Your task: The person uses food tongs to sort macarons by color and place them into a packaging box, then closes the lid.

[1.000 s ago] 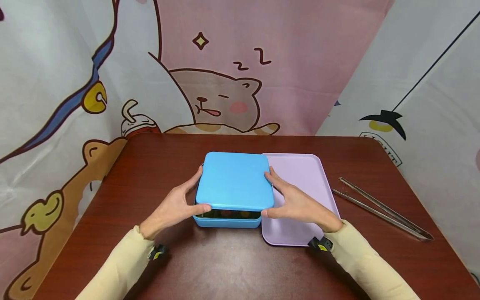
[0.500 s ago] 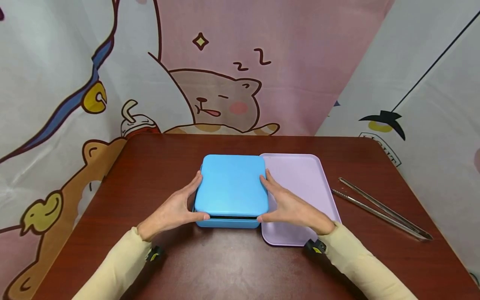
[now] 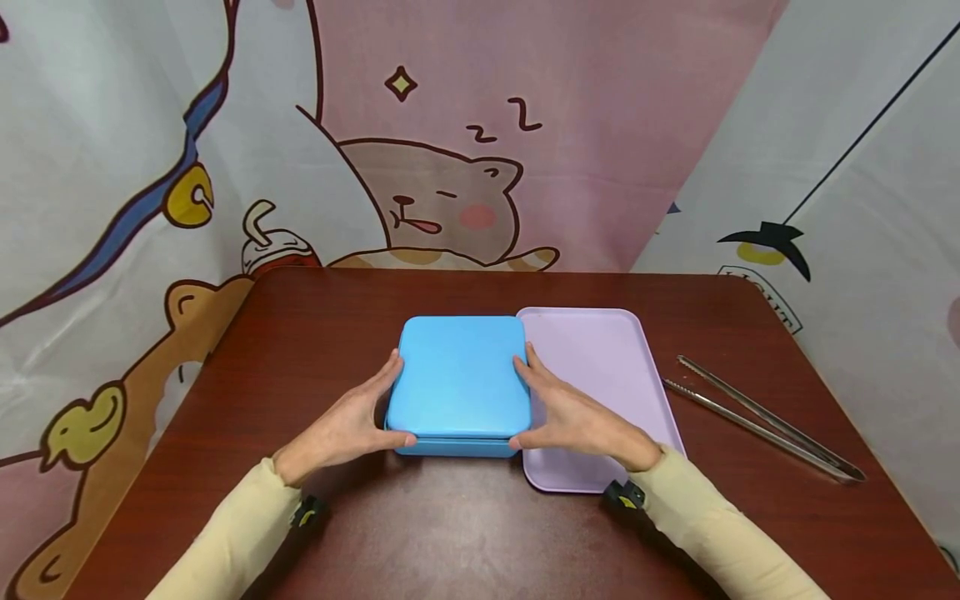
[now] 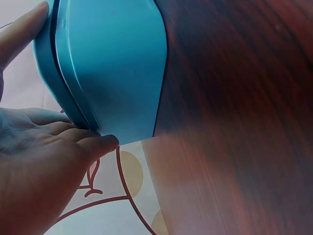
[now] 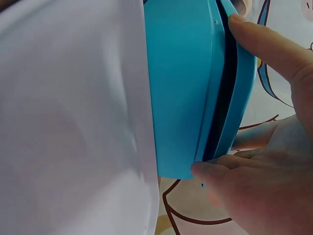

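From the head view, your left hand (image 3: 341, 429) and right hand (image 3: 573, 417) grip the 2 sides of the blue lid (image 3: 459, 377) on the blue box (image 3: 450, 447), mid-table (image 3: 465, 533), touching the lilac tray (image 3: 600, 367); tongs (image 3: 757, 417) lie well apart. At your left wrist, fingertips (image 4: 100, 142) pinch the lid's edge (image 4: 73, 98). At your right wrist, a dark gap shows between lid (image 5: 242, 98) and box (image 5: 178, 88).

Dark red-brown wood worktop (image 3: 465, 533). On it: blue box (image 3: 459, 386) w/ lid, centre; lilac tray (image 3: 600, 367) touching its right side; metal tongs (image 3: 757, 417) further right, apart from tray, near worktop edge.
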`<action>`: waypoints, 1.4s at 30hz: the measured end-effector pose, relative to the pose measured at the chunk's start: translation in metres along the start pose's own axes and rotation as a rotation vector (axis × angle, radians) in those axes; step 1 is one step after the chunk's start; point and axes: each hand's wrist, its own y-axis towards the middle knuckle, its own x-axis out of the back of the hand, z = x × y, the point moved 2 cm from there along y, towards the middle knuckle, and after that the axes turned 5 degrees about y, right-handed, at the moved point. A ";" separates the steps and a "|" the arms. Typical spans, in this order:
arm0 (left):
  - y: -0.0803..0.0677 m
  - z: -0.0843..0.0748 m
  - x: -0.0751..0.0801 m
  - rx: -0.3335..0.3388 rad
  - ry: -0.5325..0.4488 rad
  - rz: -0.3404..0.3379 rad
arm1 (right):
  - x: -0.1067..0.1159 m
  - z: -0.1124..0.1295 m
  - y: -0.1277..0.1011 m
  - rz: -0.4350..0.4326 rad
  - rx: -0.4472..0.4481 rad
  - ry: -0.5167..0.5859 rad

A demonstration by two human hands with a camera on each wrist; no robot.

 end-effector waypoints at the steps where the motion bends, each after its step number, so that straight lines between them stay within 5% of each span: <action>1: 0.000 0.000 0.000 0.002 -0.001 0.001 | 0.000 0.000 0.000 0.002 0.000 -0.001; 42: -0.003 0.003 0.003 0.005 0.060 0.049 | -0.003 0.000 0.003 0.057 0.017 -0.023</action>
